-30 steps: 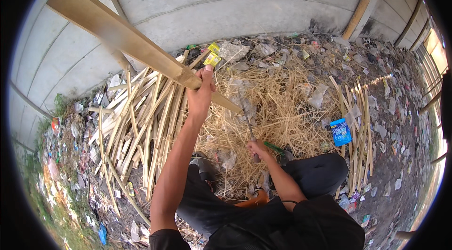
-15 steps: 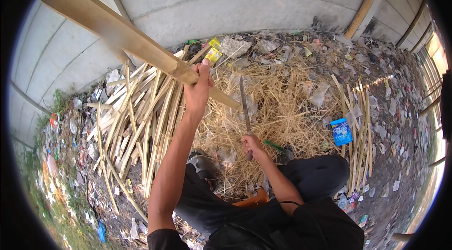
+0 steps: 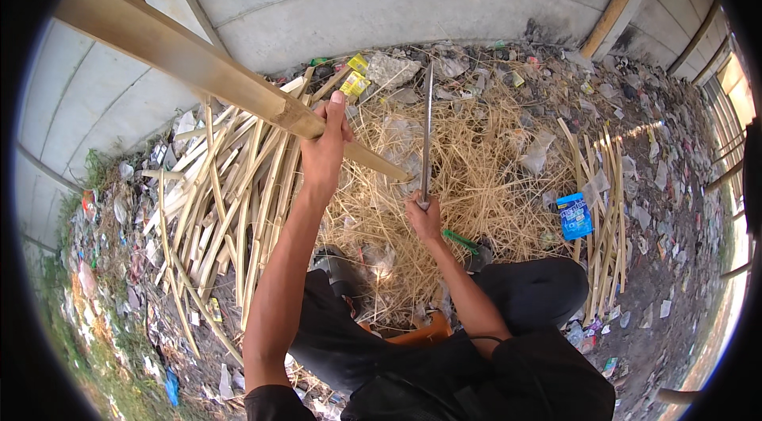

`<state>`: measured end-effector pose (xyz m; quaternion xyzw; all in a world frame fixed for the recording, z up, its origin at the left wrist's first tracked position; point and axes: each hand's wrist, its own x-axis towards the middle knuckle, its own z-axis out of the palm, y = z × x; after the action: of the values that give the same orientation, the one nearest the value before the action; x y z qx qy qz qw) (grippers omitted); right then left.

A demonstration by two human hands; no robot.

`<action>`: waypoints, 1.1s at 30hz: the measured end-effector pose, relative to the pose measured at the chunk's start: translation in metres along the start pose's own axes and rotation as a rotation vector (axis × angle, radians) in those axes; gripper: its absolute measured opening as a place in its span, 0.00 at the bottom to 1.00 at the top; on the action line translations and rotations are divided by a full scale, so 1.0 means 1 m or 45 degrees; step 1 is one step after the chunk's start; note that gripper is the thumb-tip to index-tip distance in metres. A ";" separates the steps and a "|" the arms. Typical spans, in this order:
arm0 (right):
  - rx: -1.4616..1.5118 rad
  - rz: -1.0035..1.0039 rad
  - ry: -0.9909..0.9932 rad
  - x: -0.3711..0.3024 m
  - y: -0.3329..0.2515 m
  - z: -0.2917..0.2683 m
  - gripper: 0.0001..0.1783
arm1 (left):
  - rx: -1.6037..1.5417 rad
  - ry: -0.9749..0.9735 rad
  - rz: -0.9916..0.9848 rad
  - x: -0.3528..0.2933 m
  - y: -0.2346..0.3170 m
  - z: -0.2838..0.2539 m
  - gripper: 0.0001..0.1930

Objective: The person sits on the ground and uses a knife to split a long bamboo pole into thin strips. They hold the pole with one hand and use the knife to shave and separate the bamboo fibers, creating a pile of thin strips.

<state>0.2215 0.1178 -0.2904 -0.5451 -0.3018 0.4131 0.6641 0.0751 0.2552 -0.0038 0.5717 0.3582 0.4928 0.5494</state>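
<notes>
Grip of the left hand (image 3: pixel 324 149): closed around a long bamboo piece (image 3: pixel 186 48) near its lower end, with the thumb raised on the far side.
Grip of the right hand (image 3: pixel 423 216): clamped on the handle end of a long knife (image 3: pixel 428 127), most of the handle being covered by the fingers.
Knife: held with its narrow blade pointed away from the body, toward the wall.
Bamboo piece: slanted from the upper left down to the middle, its lower tip placed just left of the blade; whether the two are touched together cannot be told.
Shavings: spread in a thick, pale heap (image 3: pixel 496 163) beneath both hands, between the bent legs and the wall.
Strips: piled on the left as a large, loose stack (image 3: pixel 230 207); a smaller bundle (image 3: pixel 607 222) is laid on the right.
Blue pouch (image 3: pixel 575 216): rested against the left edge of the smaller bundle, its printed face turned up; its contents are hidden.
Yellow packets (image 3: pixel 355 84): lodged just beyond the left hand, beside a grey stone (image 3: pixel 393 70); what is held inside cannot be seen.
Green object (image 3: pixel 460 242): laid near the right wrist, partly covered.
Orange object (image 3: pixel 427 333): partly hidden by dark trousers (image 3: pixel 536 292).
Ground: strewn with plastic scraps and dark litter (image 3: pixel 667 238).
Wall (image 3: pixel 444 15): formed of grey panels and braced by upright posts (image 3: pixel 619 8).
</notes>
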 end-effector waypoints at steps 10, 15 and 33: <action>0.306 1.084 -0.332 -0.017 0.066 -0.060 0.16 | -0.006 -0.092 -0.043 -0.002 -0.007 -0.007 0.29; 0.507 1.175 -0.440 -0.014 0.064 -0.073 0.15 | -0.005 -0.117 0.001 0.001 -0.005 0.000 0.27; 0.153 0.112 -0.054 -0.006 -0.076 0.025 0.16 | -0.054 -0.013 0.030 0.003 -0.014 -0.012 0.28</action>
<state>0.2137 0.1194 -0.2104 -0.5080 -0.2663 0.4709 0.6703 0.0659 0.2632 -0.0182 0.5668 0.3382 0.5036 0.5574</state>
